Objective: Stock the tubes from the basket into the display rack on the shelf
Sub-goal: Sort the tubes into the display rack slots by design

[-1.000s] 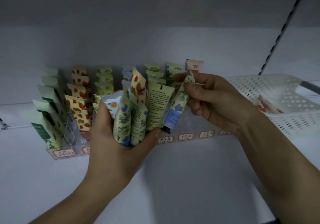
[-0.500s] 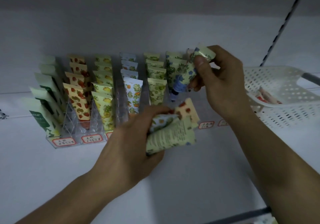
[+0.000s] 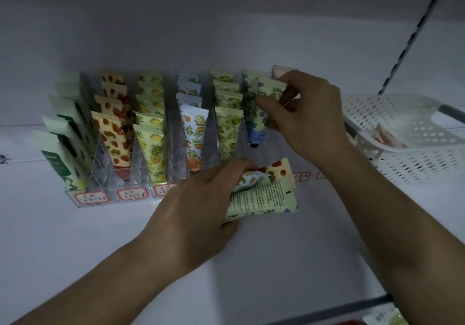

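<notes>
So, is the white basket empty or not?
Not empty: the white basket has at least two pale tubes lying inside it.

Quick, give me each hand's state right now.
Left hand: fingers curled round a bundle of tubes.
Right hand: pinching the blue-flower tube at the display rack.

Display rack [image 3: 100,171]: clear plastic, with white labels [image 3: 91,197] edged in red. Tube columns, left to right:
- pale green with dark green panels [image 3: 59,158]
- cream with red strawberries [image 3: 113,138]
- yellow-green with pineapples [image 3: 153,148]
- white-blue with orange fruit [image 3: 193,133]
- green with green fruit [image 3: 227,133]
- blue-flowered [image 3: 254,113]

Basket [image 3: 407,158]: white, perforated. Shelf [image 3: 75,236]: plain white.
</notes>
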Motion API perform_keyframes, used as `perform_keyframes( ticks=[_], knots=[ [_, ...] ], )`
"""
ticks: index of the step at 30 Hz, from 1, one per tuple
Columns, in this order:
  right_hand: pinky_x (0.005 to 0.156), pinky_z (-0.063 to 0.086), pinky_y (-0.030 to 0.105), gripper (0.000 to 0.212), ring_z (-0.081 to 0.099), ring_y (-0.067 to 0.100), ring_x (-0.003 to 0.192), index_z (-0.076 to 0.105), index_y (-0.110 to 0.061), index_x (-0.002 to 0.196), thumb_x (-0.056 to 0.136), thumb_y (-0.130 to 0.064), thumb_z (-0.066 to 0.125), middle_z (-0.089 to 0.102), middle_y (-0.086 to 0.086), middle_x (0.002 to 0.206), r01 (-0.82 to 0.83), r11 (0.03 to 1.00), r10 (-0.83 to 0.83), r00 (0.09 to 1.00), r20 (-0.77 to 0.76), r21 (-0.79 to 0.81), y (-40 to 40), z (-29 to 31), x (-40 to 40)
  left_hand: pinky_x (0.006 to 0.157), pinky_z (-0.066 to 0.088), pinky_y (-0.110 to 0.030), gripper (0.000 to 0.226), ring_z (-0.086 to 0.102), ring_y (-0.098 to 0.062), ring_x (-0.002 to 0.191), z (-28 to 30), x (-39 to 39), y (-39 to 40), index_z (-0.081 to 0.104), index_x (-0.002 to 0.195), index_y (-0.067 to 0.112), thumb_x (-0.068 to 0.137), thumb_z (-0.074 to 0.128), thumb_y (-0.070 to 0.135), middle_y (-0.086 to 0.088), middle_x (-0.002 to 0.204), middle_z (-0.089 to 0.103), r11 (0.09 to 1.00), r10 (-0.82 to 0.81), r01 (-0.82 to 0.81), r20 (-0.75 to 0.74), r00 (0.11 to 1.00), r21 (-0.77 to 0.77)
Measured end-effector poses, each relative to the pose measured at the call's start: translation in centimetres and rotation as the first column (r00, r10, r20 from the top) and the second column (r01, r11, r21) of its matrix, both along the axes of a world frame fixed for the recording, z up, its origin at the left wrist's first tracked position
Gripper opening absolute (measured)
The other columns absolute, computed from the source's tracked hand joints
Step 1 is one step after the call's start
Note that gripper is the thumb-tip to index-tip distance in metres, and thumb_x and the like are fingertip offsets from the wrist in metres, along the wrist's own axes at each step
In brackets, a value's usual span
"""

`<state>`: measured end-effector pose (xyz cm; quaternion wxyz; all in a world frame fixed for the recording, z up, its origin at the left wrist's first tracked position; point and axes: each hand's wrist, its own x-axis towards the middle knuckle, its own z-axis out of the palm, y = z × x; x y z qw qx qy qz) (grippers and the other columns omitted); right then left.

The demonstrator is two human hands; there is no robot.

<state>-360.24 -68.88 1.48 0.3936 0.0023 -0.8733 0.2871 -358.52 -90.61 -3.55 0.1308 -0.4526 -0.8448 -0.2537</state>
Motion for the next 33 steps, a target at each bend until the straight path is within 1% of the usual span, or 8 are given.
perform_keyframes(
  ticks=[4,9,14,18,21,25,31,33],
  knots=[
    [0.064,0.048,0.023,0.027,0.064,0.017,0.07,0.059,-0.021,0.076,0.087,-0.04,0.075,0.066,-0.001,0.07,0.051,0.99,-0.07,0.986,0.153,0.129,-0.6,0.7,-0.3,0.068,0.059,-0.036,0.071,0.068,-0.015,0.09,-0.2,-0.1,-0.1,0.044,0.132,0.042,0.072,0.075,0.021,0.017,0.114,0.064,1.0,-0.014,0.014,0.017,1.0,0.021],
    [0.074,0.056,0.038,0.029,0.07,0.025,0.075,0.068,-0.008,0.094,0.089,-0.036,0.074,0.072,0.008,0.079,0.01,0.994,-0.033,0.975,0.221,0.106,-0.7,0.3,-0.5,0.072,0.057,-0.03,0.07,0.065,-0.007,0.096,-0.4,-0.4,-0.2,0.047,0.133,0.041,0.073,0.076,0.021,0.02,0.118,0.062,0.996,-0.018,0.013,0.069,0.997,0.083],
    [0.059,0.054,0.035,0.029,0.066,0.013,0.065,0.051,-0.019,0.103,0.091,-0.035,0.071,0.063,-0.008,0.079,0.005,0.993,0.0,0.999,0.039,-0.115,-1.1,-2.2,1.0,0.069,0.05,-0.004,0.059,0.065,0.013,0.093,0.5,0.1,-0.7,0.053,0.116,0.037,0.075,0.085,0.009,0.033,0.104,0.067,0.91,-0.186,-0.001,0.412,0.892,0.415],
    [0.049,0.041,0.028,0.018,0.051,0.004,0.054,0.053,-0.014,0.096,0.1,-0.031,0.056,0.056,-0.006,0.072,-0.195,0.954,0.145,0.965,-0.219,-0.229,-0.4,-0.5,2.1,0.061,0.057,-0.015,0.057,0.069,0.009,0.086,1.1,0.4,-0.3,0.054,0.112,0.033,0.062,0.077,0.019,0.033,0.094,0.071,0.773,-0.319,-0.121,0.546,0.775,0.623],
    [0.046,0.038,0.019,0.027,0.05,0.006,0.046,0.065,-0.014,0.095,0.099,-0.04,0.057,0.059,0.018,0.07,-0.566,0.758,0.593,0.805,-0.019,-0.324,-0.8,0.1,3.0,0.058,0.055,-0.013,0.055,0.069,0.008,0.081,1.2,0.2,-0.2,0.056,0.109,0.03,0.057,0.074,0.025,0.03,0.089,0.072,0.713,-0.321,-0.184,0.548,0.772,0.676],
    [0.049,0.042,0.018,0.022,0.052,0.006,0.046,0.068,-0.002,0.111,0.091,-0.013,0.066,0.06,0.002,0.059,-0.625,0.656,0.738,0.65,0.183,-0.422,-2.0,-0.9,3.2,0.061,0.054,-0.011,0.055,0.07,0.006,0.084,1.0,-0.4,-0.2,0.057,0.112,0.028,0.063,0.082,0.02,0.026,0.092,0.073,0.688,-0.315,-0.21,0.546,0.776,0.695],
    [0.039,0.03,0.019,0.023,0.045,0.009,0.041,0.052,0.002,0.108,0.087,-0.008,0.056,0.059,-0.004,0.061,-0.615,0.227,0.934,0.358,-0.011,-0.755,-1.2,0.0,3.3,0.059,0.056,-0.04,0.049,0.07,-0.026,0.077,0.0,-1.5,-0.3,0.068,0.109,0.02,0.062,0.082,0.023,-0.004,0.097,0.076,0.605,-0.514,-0.276,0.631,0.581,0.747],
    [0.042,0.028,0.021,0.01,0.037,0.01,0.045,0.057,-0.006,0.093,0.084,-0.009,0.061,0.045,0.001,0.06,-0.625,0.247,0.919,0.394,-0.027,-0.741,-1.3,-0.1,3.3,0.059,0.057,-0.036,0.06,0.072,-0.023,0.079,0.1,-1.4,-0.3,0.063,0.116,0.014,0.059,0.081,0.021,-0.003,0.098,0.076,0.6,-0.543,-0.271,0.632,0.553,0.753]
  ],
)
